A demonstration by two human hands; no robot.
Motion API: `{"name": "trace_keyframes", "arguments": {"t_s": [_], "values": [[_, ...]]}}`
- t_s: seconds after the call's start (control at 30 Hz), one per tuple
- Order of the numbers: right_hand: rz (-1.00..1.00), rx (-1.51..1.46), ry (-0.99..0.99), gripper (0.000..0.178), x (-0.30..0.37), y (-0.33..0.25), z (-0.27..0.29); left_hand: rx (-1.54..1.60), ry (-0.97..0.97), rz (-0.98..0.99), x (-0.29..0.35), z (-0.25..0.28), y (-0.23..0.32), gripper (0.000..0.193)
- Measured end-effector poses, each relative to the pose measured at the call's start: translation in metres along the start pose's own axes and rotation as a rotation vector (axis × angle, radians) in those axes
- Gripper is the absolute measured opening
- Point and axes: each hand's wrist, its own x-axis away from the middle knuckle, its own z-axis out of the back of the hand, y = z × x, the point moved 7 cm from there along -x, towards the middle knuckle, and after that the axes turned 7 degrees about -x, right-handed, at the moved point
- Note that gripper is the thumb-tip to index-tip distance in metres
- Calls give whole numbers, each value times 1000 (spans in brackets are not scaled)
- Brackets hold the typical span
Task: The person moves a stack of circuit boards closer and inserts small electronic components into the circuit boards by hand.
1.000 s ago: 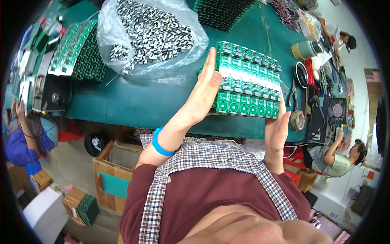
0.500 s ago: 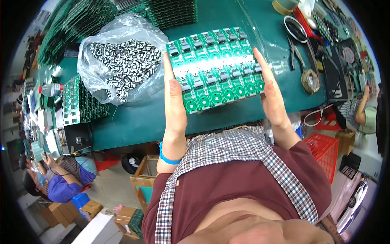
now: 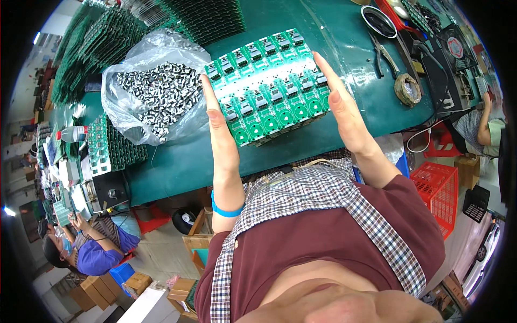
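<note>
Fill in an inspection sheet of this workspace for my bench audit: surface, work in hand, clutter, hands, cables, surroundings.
Surface: green tabletop, partly covered.
Work in hand: circuit-board stack, slightly tilted in view, its top panel carrying rows of components.
Clutter: clear plastic bag of small silver-and-black components; pliers with handles spread and a tape roll at right.
Hands: left hand and right hand hold the stack between them, at opposite sides.
Cables: white cable loops near the table's right end.
Surroundings: red plastic crate at right; co-worker in purple at left.
</note>
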Motion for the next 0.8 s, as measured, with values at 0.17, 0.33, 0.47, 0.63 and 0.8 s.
{"name": "trace_keyframes", "arguments": {"t_s": [0.17,0.33,0.47,0.63,0.8], "values": [[94,28,3,82,-1,-6,0,-313,-108,-407,9,25,-5,90],[92,-19,-5,81,-3,-12,-3,-762,-130,-322,31,20,2,106],[111,-49,12,82,-3,-17,-9,-770,-138,-325,32,18,4,99],[129,-255,33,81,1,-16,-13,-655,-156,-303,31,18,8,97],[80,-236,60,76,-7,-10,-14,-511,-157,-278,26,24,3,96]]}}
